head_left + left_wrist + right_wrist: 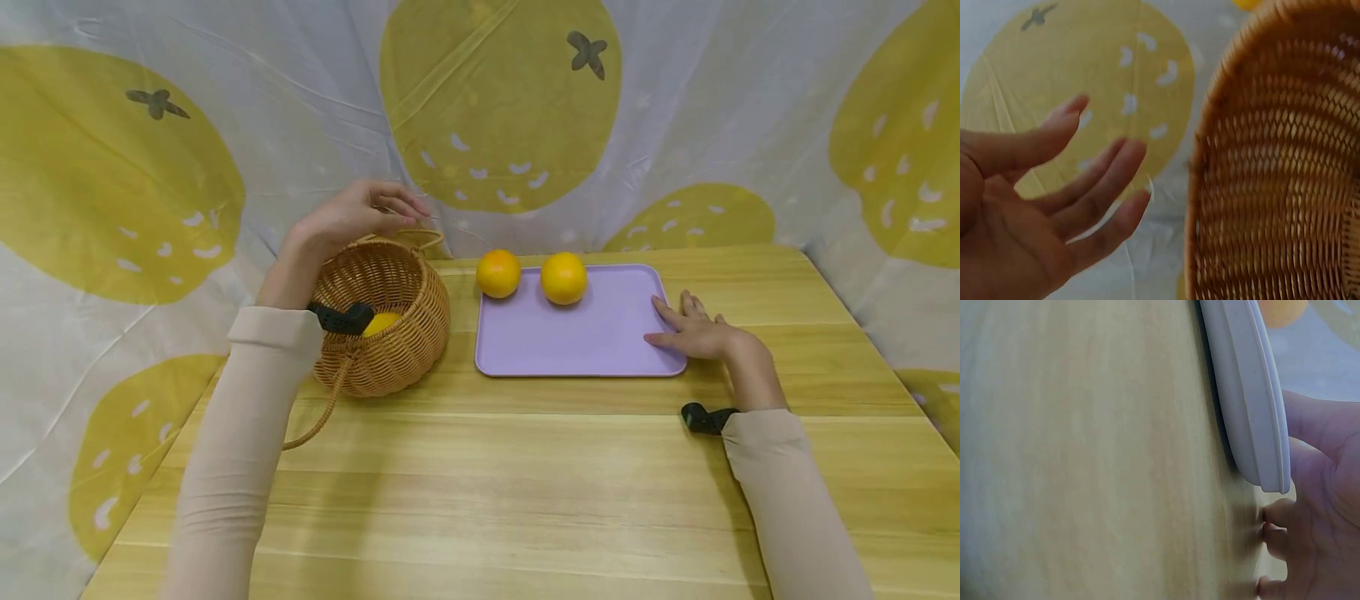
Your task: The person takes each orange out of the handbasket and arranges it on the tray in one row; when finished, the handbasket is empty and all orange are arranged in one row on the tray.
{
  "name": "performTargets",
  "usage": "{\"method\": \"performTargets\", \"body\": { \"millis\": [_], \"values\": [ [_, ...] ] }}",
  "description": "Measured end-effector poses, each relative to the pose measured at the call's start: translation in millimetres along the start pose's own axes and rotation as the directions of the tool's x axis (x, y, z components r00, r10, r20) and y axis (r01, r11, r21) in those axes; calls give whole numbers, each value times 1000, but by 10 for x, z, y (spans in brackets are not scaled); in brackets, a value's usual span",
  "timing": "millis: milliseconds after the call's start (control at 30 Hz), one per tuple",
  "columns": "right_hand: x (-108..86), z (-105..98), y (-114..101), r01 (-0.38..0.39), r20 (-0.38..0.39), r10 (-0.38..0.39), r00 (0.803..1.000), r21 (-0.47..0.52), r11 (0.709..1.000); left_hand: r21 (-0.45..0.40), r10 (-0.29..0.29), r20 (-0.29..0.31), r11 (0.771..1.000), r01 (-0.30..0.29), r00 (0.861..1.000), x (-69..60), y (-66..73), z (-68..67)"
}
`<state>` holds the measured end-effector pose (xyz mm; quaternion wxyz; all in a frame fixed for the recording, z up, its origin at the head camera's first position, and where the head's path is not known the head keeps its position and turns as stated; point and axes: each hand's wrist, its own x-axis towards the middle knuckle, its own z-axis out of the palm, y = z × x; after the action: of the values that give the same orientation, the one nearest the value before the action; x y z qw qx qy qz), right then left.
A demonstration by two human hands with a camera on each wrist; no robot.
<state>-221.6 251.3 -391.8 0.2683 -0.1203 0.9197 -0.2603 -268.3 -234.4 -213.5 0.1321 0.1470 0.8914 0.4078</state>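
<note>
My left hand [367, 208] hovers over the back rim of a wicker basket [408, 350]. In the left wrist view the fingers [1094, 206] are loosely bent beside the basket wall, with nothing in them. An orange [382, 323] lies inside the basket, partly hidden by the rim and the wrist camera. At the right end of a purple tray [592, 333] my right hand [701, 333] is spread, the thumb and a finger over the tray's edge, the others reaching down beside it to the table. One orange [498, 273] sits at the tray's back left corner, another orange [564, 278] near its back edge.
The basket's handle [326, 421] droops toward the table [487, 500] at the front left. Behind the table hangs a white curtain [315, 108] printed with big yellow fruit.
</note>
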Motion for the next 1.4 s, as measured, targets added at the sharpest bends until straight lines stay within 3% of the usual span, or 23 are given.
{"method": "performTargets", "body": {
  "millis": [100, 200, 333, 467, 867, 1000, 1200, 1267, 1400],
  "values": [
    [-11, 1, 9, 1, 0, -1, 1000, 4, 1000, -15, -8, 85, 1000, 9, 996, -35, -153, -103],
    [-16, 4, 25, 1, -1, -1, 1000, 5, 1000, -9, -41, 176, 999, 44, 984, -55, -290, -177],
    [-11, 6, 53, -2, -3, 2, 1000, -1, 1000, 54, -83, 311, 996, 69, 947, -43, -454, -234],
    [-5, 6, 62, -8, 1, 8, 1000, 3, 1000, 107, -108, 405, 992, 70, 908, -3, -586, -250],
    [27, 14, 39, -12, 3, 12, 1000, -6, 1000, 247, -219, 463, 963, 112, 859, 67, -860, -274],
    [25, 22, 29, -14, 5, 14, 1000, -2, 1000, 318, -244, 479, 944, 92, 843, 101, -901, -246],
    [14, 23, 7, -14, 6, 14, 1000, 3, 1000, 391, -259, 532, 920, 38, 806, 157, -925, -173],
    [10, 18, 2, -15, 4, 15, 1000, 1, 1000, 404, -259, 525, 914, 31, 811, 168, -918, -151],
    [5, 6, 13, -17, 1, 17, 1000, -6, 1000, 473, -232, 488, 881, -31, 842, 191, -871, -127]
  ]
}}
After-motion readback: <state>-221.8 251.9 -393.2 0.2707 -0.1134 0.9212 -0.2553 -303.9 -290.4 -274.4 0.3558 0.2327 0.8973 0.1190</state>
